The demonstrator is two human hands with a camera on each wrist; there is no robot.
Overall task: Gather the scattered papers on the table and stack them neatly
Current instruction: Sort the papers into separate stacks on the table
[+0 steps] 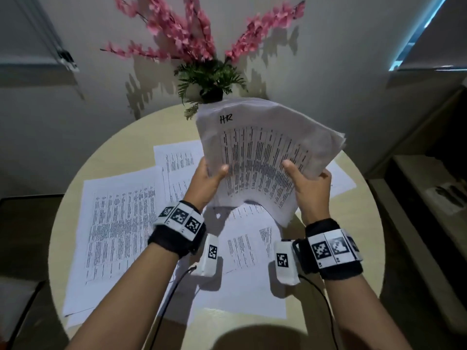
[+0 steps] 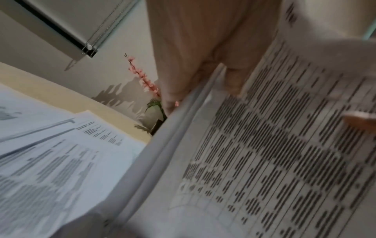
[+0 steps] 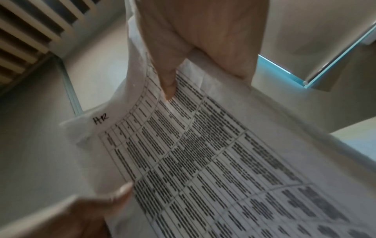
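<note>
Seen from a head camera looking down, a person holds a bundle of papers (image 1: pixel 265 157) up in the air above a round, pale surface (image 1: pixel 106 157). The left hand (image 1: pixel 206 181) grips the bundle's left edge, thumb on the front sheet and fingers curled behind. The right hand (image 1: pixel 309 189) grips the right edge in the same way, thumb on the front sheet. The two hands are apart, one on each side of the bundle, and the sheets bow and fan between them, their edges not lined up. The front sheet is printed with a dense table of text, and the letters "HR" are handwritten near its top corner. The right wrist camera shows this same sheet close up, with the thumb pressed on the print. The left wrist camera shows the bundle's thick edge pinched between thumb and fingers. Below the raised bundle, loose sheets (image 1: pixel 118 231) lie flat and overlapping on the surface, spread from the left side to the near edge. One more sheet (image 1: pixel 341 180) shows at the right, partly hidden behind the right hand. At the far edge of the surface stands a vase of pink flowers (image 1: pixel 199 44) with green fern leaves, just behind the top of the bundle. Both wrists wear black bands carrying square black-and-white markers.
</note>
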